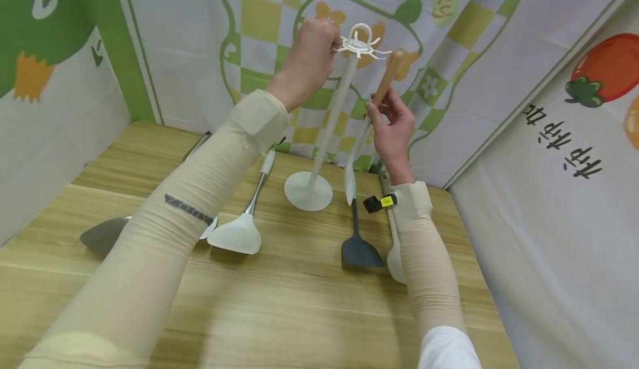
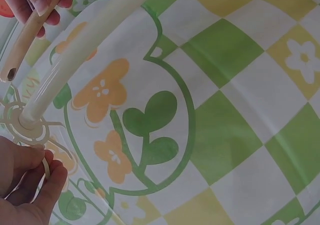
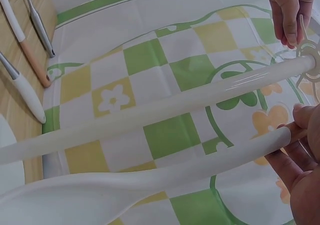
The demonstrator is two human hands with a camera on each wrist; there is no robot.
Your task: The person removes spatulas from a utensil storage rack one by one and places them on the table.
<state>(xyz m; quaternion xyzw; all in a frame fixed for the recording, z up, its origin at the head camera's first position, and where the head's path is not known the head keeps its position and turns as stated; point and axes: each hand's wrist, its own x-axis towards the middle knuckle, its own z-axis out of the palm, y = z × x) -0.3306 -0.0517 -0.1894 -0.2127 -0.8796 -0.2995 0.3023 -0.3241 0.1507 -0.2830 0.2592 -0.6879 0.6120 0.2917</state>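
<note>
A white utensil rack [image 1: 333, 116] with a round base stands upright on the table, a ring of hooks [image 1: 360, 47] and a loop at its top. My left hand [image 1: 312, 52] pinches one of these hooks between thumb and fingers; the hook [image 2: 47, 169] shows in the left wrist view. In my right hand [image 1: 394, 127] is a white spoon [image 3: 75, 190] with a wooden handle [image 1: 388, 77], held handle up and head down beside the pole. The handle's holed tip [image 2: 11, 74] is close to the hooks on the right side.
On the wooden table [image 1: 279, 313] lie a white spatula [image 1: 237, 234] and a metal utensil [image 1: 105, 236] left of the rack. To its right are a dark grey spatula [image 1: 360, 251] and a cream utensil [image 1: 395, 261] partly behind my forearm. A patterned curtain [image 1: 262, 16] hangs close behind.
</note>
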